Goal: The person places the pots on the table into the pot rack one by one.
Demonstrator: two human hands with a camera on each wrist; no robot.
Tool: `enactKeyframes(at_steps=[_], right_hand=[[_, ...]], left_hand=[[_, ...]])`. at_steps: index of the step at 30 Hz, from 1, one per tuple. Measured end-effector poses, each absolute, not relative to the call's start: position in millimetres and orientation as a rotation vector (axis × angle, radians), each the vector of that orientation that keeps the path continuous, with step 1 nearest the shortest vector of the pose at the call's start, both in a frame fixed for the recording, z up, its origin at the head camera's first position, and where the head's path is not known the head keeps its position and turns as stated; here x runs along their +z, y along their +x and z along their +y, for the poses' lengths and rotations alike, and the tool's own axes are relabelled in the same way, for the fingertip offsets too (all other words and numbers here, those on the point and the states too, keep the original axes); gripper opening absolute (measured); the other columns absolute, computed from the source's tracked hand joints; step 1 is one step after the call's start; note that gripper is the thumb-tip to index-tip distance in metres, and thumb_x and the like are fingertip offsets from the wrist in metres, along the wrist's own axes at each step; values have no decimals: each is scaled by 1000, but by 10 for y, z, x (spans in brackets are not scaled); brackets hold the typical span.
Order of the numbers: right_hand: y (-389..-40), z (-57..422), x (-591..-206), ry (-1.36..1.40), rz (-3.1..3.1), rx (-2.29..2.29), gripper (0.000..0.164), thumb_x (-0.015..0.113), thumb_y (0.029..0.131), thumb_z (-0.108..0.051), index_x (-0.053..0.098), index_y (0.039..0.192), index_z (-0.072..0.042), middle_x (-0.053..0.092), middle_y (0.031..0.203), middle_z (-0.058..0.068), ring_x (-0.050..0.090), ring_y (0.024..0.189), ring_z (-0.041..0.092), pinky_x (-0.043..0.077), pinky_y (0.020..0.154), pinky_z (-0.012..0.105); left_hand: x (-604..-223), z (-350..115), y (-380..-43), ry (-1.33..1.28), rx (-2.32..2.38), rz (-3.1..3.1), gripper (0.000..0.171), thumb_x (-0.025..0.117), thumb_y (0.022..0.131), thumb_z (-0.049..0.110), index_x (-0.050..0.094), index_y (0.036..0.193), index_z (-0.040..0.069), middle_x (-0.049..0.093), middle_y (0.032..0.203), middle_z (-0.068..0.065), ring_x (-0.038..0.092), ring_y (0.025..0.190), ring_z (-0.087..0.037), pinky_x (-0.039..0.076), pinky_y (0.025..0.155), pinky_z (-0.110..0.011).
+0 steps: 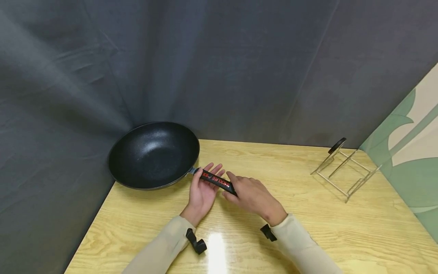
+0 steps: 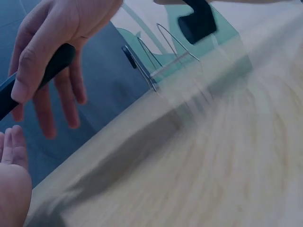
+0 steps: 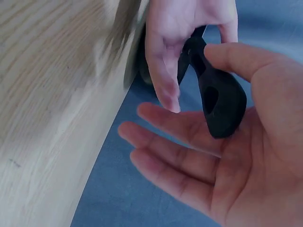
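Note:
A black wok (image 1: 154, 156) stands at the left by the curtain, its bowl facing up and its handle (image 1: 219, 181) reaching right with red lettering. My left hand (image 1: 202, 194) lies palm up under the handle near the bowl, thumb along the near side and fingers stretched out past the far side. At the handle's end my right hand (image 1: 253, 194) pinches it between thumb and index side. In the right wrist view the black handle tip (image 3: 222, 109) lies against this palm, with the other fingers (image 3: 175, 175) loosely extended.
A wire rack (image 1: 345, 175) with a black grip stands at the right of the wooden table (image 1: 137, 224). Behind hangs a dark grey curtain (image 1: 239, 68), which also closes the left side. A green leaf-patterned wall (image 1: 410, 160) borders the right.

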State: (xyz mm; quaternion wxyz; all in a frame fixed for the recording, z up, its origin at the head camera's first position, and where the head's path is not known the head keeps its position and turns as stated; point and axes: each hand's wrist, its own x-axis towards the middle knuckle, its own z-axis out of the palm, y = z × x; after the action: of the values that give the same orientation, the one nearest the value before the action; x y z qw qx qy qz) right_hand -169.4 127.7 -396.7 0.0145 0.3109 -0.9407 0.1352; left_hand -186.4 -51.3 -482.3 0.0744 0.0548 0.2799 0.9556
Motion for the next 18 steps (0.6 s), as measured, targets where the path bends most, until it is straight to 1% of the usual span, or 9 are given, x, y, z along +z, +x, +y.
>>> enactKeyframes(at_steps=[1,3,5,7,9,12,18], right_hand=[[-1695,1274,-3965,949,-2943,420,57,70,98,-41,58,135,1,67,85,3,59,64,17,49,56,39],[-1696,1267,-3965,918,-2965,418,43,69,98,-41,62,119,-4,59,74,-2,54,57,16,45,50,37],[-1693,1260,-3967,892,-2982,424,33,70,98,-40,61,104,-9,54,67,-4,50,53,15,42,47,36],[-1686,1254,-3969,870,-2996,433,30,71,97,-38,56,93,-13,50,64,-5,48,50,14,39,45,35],[-1681,1245,-3973,847,-3012,424,30,72,97,-37,56,92,-12,50,63,-4,47,49,14,39,45,34],[-1674,1222,-3975,805,-3039,402,31,73,96,-36,56,92,-10,51,64,-2,48,50,16,40,45,35],[-1655,1156,-3996,726,-3031,413,25,72,92,-26,54,88,-9,51,64,0,49,52,18,41,45,37]], left_hand=[[-4811,-493,-1884,166,2877,819,56,39,110,39,32,151,2,55,142,-17,55,131,-31,39,112,-39],[-4780,-459,-1919,165,2901,768,50,36,110,37,38,146,1,60,135,-16,58,126,-30,40,111,-40],[-4753,-437,-1947,157,2920,717,43,35,111,35,46,138,3,64,129,-15,61,122,-29,43,107,-40],[-4732,-422,-1967,142,2937,666,39,34,111,33,51,131,4,66,123,-15,63,117,-28,46,103,-39],[-4716,-416,-1979,126,2943,628,37,33,112,32,54,126,4,67,119,-15,64,115,-27,48,99,-37],[-4705,-411,-1990,105,2945,592,38,32,112,31,56,121,3,68,115,-15,66,111,-27,50,98,-36],[-4710,-390,-2007,43,2953,544,36,35,111,31,57,117,3,69,109,-13,70,102,-24,55,90,-33]])
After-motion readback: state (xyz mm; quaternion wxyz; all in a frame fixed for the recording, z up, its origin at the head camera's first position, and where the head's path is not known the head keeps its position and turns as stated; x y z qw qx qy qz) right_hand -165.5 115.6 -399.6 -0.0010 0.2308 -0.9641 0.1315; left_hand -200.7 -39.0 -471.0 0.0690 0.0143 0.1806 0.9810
